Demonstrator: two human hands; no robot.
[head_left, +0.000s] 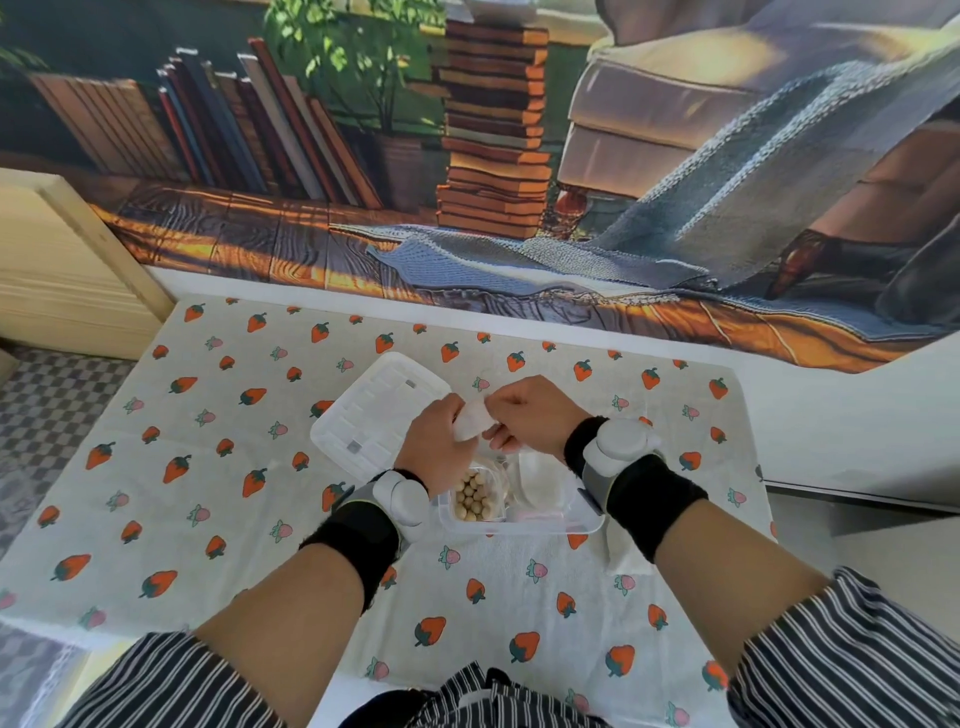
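Sleeves: striped black-and-white sleeves (852, 649) are cut off at the near edge, pushed up both forearms.
Wrists: a black wristband (358, 535) carrying a white round unit (402, 499) is on the left wrist. The right wrist wears a matching pair.
Clear box (524, 531): open, on the tablecloth just beyond the wrists. The hands cover its far part.
Box contents: pale round balls (472, 500) sit in a clear bag on the left side. The other contents are too faint to make out.
Small white packet (472, 422): held in the air between the two hands, above the box's far edge.
Left hand (434, 449): fingers curled around the packet's near left side, gripping it.
Right hand (530, 415): fingertips pinch the packet's far right corner. The knuckles hide the fingers themselves.
Lid (376, 410): white and ribbed, lying flat left of the hands, its near right corner under the left hand.
Writing: two small grey marks on the lid are too small to read.
Tablecloth (208, 467): pale, printed with strawberries.
Wall hanging (467, 156): at the far side, printed with books, a plant and an armchair.
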